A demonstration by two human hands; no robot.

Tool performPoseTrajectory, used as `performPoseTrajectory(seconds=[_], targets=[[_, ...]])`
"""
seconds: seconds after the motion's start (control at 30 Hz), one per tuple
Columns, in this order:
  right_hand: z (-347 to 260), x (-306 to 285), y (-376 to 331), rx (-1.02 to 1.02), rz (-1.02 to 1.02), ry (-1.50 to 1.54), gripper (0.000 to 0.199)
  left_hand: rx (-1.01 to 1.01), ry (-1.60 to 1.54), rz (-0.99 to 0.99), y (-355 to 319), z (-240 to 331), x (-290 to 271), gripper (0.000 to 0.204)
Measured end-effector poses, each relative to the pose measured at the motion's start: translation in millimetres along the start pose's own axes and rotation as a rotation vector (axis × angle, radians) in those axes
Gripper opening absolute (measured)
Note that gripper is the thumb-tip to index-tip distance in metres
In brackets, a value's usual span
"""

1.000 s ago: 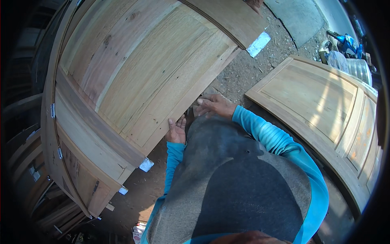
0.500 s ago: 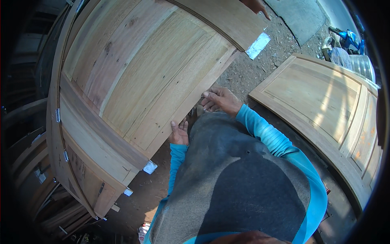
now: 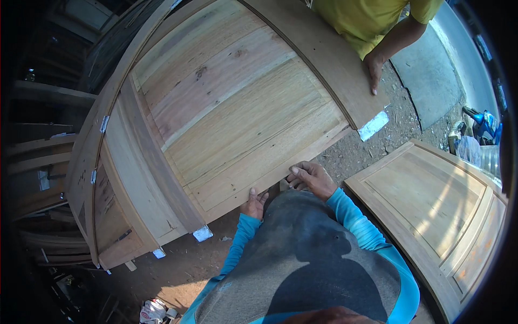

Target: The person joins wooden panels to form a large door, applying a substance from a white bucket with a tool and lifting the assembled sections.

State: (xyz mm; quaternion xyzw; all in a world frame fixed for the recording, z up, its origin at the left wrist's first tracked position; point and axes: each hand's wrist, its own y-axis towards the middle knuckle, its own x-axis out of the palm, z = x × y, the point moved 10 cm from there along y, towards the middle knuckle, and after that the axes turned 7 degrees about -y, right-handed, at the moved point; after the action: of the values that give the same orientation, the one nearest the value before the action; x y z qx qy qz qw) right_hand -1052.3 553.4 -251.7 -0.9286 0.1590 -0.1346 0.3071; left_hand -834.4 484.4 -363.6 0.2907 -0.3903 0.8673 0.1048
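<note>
Nearest the camera is the person's grey shirt [image 3: 243,281], with blue sleeves reaching forward on both sides. The left hand [image 3: 254,205] is partly open at the near edge of a pale wooden door panel [image 3: 237,119]: the thumb lies up against the edge, and the fingers spread loosely beside it. The right hand [image 3: 314,180] is just beside the same edge, farther right, its fingers half curled and its thumb close to the forefinger; whether something small is pinched there, I cannot tell. The panel lies flat in front of the person, its knotty boards facing up, with a silvery white pad [image 3: 203,234] at its near left corner. To the right, well apart from the hands, a second panel [image 3: 431,189] lies face up. A brown board [image 3: 324,59] runs along the far right end of the first panel, and a co-worker's hand [image 3: 374,73] hangs down at its outer edge, below a yellow shirt [image 3: 359,21].

Compared with half a second ago, the whole view has shifted, so both panels sit lower and farther right. The person's hands keep nearly the same pose. The co-worker's forearm and shirt are now visible, where only part of a hand showed.
</note>
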Motion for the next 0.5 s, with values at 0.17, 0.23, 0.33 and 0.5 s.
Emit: performPoseTrajectory(seconds=[0.17, 0.23, 0.33, 0.5], targets=[[-8, -4, 7, 0.0, -0.041, 0.026, 0.04, 0.012, -0.037, 0.017, 5, -5, -4, 0.042], [-10, -4, 11, -0.005, -0.062, 0.007, 0.041, 0.02, -0.052, 0.02, 5, -4, -2, 0.041], [-17, 1, 14, -0.004, -0.11, -0.002, 0.042, 0.049, -0.04, 0.041, 1, 0, -2, 0.043], [-23, 32, 16, -0.047, -0.173, -0.056, 0.043, -0.055, 0.14, 0.083, -5, -10, -16, 0.052]])
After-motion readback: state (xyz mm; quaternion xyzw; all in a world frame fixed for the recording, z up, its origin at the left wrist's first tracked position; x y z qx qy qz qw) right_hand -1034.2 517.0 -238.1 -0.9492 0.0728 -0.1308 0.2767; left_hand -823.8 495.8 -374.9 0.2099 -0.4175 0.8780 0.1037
